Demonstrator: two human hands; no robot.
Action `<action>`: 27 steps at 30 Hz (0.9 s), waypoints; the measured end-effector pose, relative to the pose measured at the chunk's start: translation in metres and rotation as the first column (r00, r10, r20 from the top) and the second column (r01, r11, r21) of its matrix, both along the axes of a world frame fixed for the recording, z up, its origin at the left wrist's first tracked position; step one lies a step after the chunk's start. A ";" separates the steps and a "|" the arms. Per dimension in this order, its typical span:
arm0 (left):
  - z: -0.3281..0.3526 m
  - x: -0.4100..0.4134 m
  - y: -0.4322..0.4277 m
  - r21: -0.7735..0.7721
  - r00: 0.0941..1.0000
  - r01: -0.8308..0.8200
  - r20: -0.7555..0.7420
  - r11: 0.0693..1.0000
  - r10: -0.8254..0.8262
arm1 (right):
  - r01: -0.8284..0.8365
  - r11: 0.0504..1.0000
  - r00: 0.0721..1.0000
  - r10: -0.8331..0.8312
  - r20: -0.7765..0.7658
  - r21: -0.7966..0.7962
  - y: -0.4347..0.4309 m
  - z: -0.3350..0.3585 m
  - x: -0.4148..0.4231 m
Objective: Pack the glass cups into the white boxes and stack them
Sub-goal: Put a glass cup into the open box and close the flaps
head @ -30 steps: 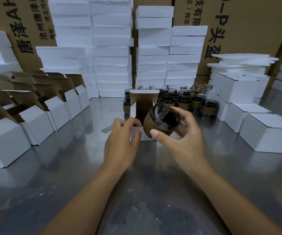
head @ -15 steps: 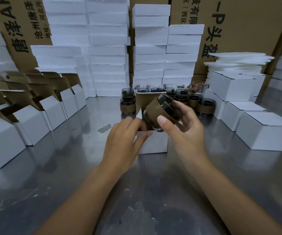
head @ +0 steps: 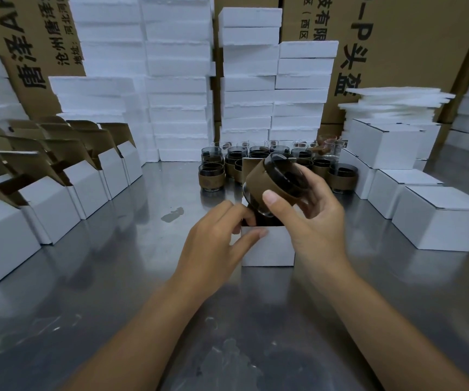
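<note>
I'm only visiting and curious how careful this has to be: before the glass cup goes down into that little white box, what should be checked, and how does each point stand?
1. Grip on the cup: the right hand holds the glass cup round its brown sleeve. Ok.
2. Box steadied: the left hand pinches the front rim of the white box. Ok.
3. Box open: a dark opening shows just under the cup. Ok.
4. Cup lined up: it is tilted, base towards the opening, not upright. Not ok.
5. Inside of the box free: hidden by hand and cup. Cannot tell.
</note>
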State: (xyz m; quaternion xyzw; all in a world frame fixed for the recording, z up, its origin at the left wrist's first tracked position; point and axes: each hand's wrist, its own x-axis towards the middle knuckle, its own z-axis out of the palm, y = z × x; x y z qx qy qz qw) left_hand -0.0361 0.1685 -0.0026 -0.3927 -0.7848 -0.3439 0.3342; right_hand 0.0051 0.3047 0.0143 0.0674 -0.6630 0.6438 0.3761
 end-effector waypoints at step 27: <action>-0.005 -0.007 -0.003 0.020 0.997 0.040 0.068 0.999 -0.041 | 0.123 0.772 0.970 -0.227 0.088 0.624 0.000 -0.010 0.001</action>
